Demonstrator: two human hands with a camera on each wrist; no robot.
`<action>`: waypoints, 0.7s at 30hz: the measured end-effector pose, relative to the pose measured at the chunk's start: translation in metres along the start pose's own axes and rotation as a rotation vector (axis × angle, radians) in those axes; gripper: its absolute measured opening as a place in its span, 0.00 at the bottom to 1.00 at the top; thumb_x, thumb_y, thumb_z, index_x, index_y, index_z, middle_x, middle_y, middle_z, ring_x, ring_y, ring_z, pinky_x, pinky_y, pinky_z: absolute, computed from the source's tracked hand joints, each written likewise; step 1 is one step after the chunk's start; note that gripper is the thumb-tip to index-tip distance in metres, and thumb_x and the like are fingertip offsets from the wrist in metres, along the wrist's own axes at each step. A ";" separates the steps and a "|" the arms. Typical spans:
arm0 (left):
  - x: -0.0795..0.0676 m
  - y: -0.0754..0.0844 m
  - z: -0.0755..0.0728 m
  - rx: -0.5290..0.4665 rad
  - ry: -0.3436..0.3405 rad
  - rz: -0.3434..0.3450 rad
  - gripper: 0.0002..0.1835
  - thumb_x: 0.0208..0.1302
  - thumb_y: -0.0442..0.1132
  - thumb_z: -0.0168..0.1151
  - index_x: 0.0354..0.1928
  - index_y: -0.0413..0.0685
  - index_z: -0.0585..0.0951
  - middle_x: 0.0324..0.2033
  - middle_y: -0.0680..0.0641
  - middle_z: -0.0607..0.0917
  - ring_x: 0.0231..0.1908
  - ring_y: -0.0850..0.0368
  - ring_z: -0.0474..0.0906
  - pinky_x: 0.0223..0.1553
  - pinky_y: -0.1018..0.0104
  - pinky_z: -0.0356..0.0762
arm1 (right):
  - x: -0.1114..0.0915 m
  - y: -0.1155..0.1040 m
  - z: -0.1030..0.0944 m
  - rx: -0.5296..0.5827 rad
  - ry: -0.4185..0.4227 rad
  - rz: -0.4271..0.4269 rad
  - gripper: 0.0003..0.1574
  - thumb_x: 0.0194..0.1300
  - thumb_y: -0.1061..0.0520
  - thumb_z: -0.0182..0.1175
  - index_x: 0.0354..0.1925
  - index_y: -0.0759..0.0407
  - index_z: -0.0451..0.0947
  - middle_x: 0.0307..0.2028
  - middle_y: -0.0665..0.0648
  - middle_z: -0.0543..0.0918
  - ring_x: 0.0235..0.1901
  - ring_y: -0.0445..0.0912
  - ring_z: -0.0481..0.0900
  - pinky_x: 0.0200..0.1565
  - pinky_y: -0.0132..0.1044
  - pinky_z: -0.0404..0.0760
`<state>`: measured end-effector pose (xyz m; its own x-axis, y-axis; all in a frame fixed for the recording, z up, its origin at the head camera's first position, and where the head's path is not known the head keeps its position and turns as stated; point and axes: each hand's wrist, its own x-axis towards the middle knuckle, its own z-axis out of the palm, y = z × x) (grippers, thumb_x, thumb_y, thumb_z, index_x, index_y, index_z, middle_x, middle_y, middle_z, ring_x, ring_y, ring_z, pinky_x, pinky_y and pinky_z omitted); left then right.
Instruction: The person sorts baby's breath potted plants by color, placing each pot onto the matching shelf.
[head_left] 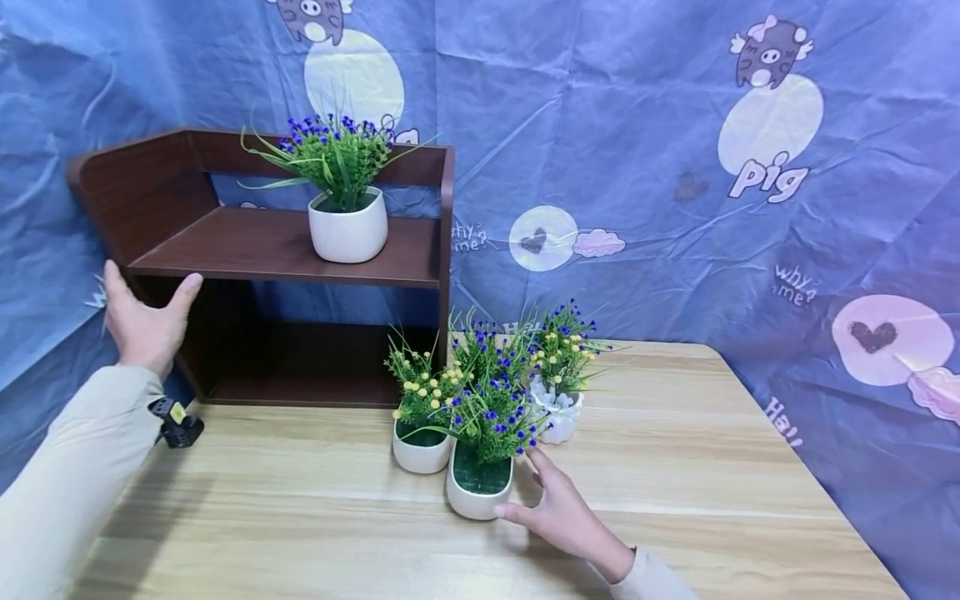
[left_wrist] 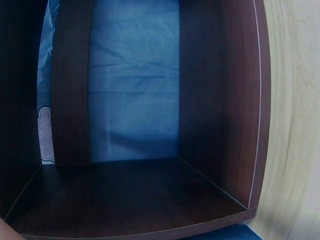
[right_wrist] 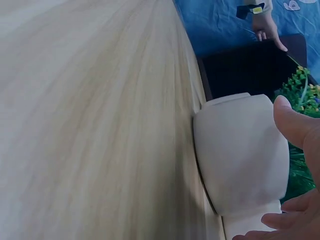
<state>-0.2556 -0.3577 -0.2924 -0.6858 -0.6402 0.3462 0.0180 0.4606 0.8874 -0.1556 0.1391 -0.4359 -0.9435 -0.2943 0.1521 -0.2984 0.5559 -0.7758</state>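
My left hand (head_left: 146,325) is at the left side panel of a dark brown two-tier shelf (head_left: 322,279), thumb and fingers spread wide at its front edge. In the left wrist view only a sliver of that hand shows beside the shelf (left_wrist: 125,200). At the front pot my right hand (head_left: 558,508) spreads its thumb and fingers on the pot's right side. The thumb tip overlaps the white oval pot (head_left: 474,502) of blue-flowered greenery (head_left: 495,417). From the right wrist, the thumb (right_wrist: 287,112) lies beside the pot (right_wrist: 240,150), fingers lower down.
A blue-flowered potted plant (head_left: 345,221) stands on the upper shelf. Left of the front pot is a yellow-flowered plant (head_left: 422,450); behind right, one in a scalloped white pot (head_left: 557,417). More blue flowers (head_left: 476,342) rise behind. A printed blue cloth (head_left: 637,125) backs the wooden table (head_left: 675,467).
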 end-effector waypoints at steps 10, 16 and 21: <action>0.001 -0.001 0.002 -0.027 0.001 -0.007 0.50 0.51 0.56 0.60 0.68 0.60 0.39 0.68 0.58 0.42 0.65 0.69 0.36 0.61 0.77 0.34 | 0.012 0.002 0.014 0.155 -0.029 -0.033 0.62 0.38 0.41 0.69 0.66 0.58 0.50 0.63 0.62 0.59 0.61 0.57 0.59 0.56 0.49 0.62; 0.002 -0.001 0.002 -0.052 0.007 -0.004 0.50 0.50 0.55 0.61 0.68 0.60 0.40 0.68 0.58 0.43 0.64 0.71 0.37 0.61 0.79 0.35 | 0.013 -0.009 0.018 0.206 -0.022 -0.070 0.66 0.35 0.47 0.72 0.67 0.48 0.45 0.65 0.56 0.56 0.62 0.55 0.57 0.60 0.53 0.51; 0.003 -0.002 0.002 -0.063 0.005 -0.005 0.50 0.51 0.54 0.61 0.68 0.60 0.40 0.67 0.58 0.44 0.64 0.71 0.37 0.61 0.78 0.35 | 0.011 -0.027 0.013 0.256 -0.012 -0.045 0.67 0.33 0.53 0.74 0.67 0.52 0.46 0.64 0.56 0.57 0.62 0.54 0.57 0.60 0.53 0.49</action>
<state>-0.2591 -0.3591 -0.2941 -0.6827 -0.6453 0.3430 0.0601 0.4182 0.9064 -0.1560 0.1102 -0.4213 -0.9279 -0.3245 0.1835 -0.2922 0.3277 -0.8985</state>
